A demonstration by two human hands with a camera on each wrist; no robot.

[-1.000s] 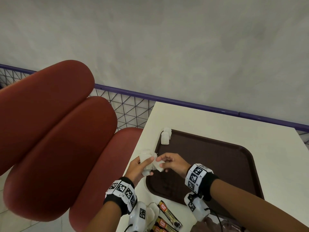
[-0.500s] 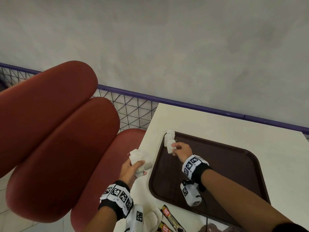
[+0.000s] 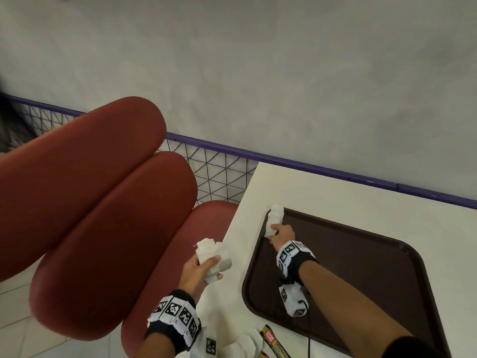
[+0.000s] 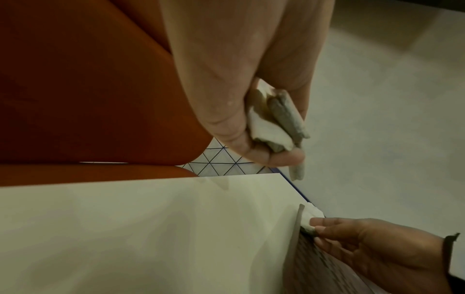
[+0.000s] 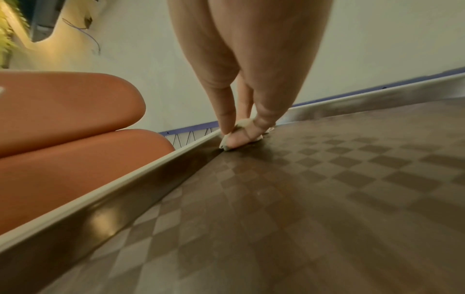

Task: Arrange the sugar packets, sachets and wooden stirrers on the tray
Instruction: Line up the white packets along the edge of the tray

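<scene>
Setting a sugar packet (image 3: 269,230) down at the tray's (image 3: 361,259) far-left corner, our right hand (image 3: 281,235) has left the left hand (image 3: 197,270); it still pinches it, the left clutches a bunch of packets (image 3: 213,255).

You see a glossy brown plastic tray (image 5: 302,189) with checkered texture, a smooth cream desk (image 3: 322,192), crinkled white paper packets (image 3: 275,218), and smooth red padded seats (image 3: 103,202).
</scene>
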